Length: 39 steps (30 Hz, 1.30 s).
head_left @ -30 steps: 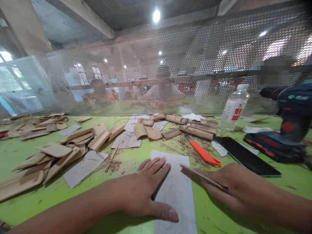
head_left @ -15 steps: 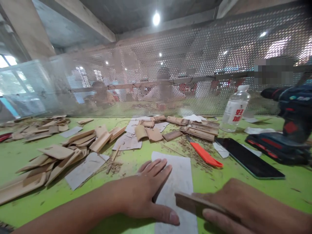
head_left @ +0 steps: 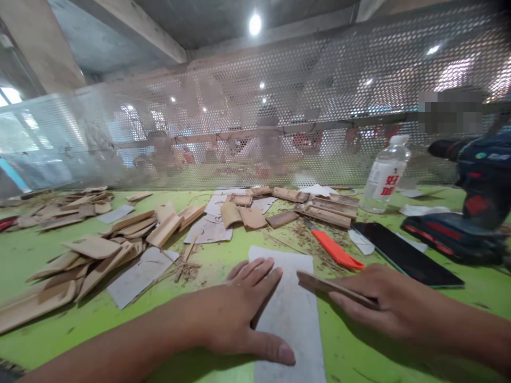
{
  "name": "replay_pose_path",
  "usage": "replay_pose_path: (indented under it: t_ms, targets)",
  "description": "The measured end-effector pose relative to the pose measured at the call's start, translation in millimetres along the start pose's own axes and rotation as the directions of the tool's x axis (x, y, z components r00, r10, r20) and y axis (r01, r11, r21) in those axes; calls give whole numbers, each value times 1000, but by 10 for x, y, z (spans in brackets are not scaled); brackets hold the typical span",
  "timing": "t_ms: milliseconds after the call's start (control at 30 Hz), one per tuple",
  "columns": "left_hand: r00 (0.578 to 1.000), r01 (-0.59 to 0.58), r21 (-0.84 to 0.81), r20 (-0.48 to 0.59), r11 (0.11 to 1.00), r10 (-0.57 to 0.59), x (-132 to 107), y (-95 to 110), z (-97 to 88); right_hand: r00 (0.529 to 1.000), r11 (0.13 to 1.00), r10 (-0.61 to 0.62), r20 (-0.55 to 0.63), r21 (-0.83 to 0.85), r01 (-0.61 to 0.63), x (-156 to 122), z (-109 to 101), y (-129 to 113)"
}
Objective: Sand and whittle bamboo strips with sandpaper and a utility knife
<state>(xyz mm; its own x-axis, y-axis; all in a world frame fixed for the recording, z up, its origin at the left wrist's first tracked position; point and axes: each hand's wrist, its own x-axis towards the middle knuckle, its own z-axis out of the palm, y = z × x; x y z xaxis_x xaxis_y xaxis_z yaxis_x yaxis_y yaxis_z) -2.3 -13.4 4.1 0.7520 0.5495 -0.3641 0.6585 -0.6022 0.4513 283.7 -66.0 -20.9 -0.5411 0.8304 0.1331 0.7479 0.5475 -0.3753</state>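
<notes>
Green worktable (head_left: 51,340) with a perforated metal screen (head_left: 279,106) along its far edge; blurred figures behind the screen. Near centre: a grey sheet of abrasive paper (head_left: 291,314) lying flat, long side running near to far. Left hand (head_left: 235,314) pressed palm-down on the sheet's left edge, fingers spread apart and flat, thumb stretched across its near part. Right hand (head_left: 379,306) just right of the sheet, fingers closed on a thin wooden strip (head_left: 333,285), whose free end sits over the sheet's far right corner; whether it touches the paper cannot be told. Far of the hands: an orange-handled knife (head_left: 335,250) among shavings, a dark phone (head_left: 407,255) to its right, a clear plastic bottle (head_left: 385,175) with red lettering, a cordless drill (head_left: 475,202) at far right. Left side: heaps of cut wooden pieces (head_left: 91,255) mixed with further grey sheets.
</notes>
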Motion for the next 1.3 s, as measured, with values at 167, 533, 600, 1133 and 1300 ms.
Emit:
replay_pose_path:
  t_ms: [167, 533, 600, 1133, 1300]
  targets:
    - [1000, -5, 0, 18, 1000, 5, 13, 1, -12, 996, 998, -48, 79, 49, 44, 3, 3, -51]
    - [998, 39, 21, 45, 999, -40, 17, 53, -52, 998, 992, -39, 42, 123, 34, -21, -55, -32]
    - [998, 58, 30, 35, 998, -59, 23, 56, -56, 998, 993, -53, 19, 102, 51, -11, -45, -35]
    - [997, 57, 26, 46, 998, -58, 4, 74, -63, 999, 993, -28, 44, 114, 23, -43, -19, -98]
    - [1000, 22, -30, 9, 999, -21, 6, 49, -45, 1000, 997, -27, 1, 69, 27, -21, -6, -127]
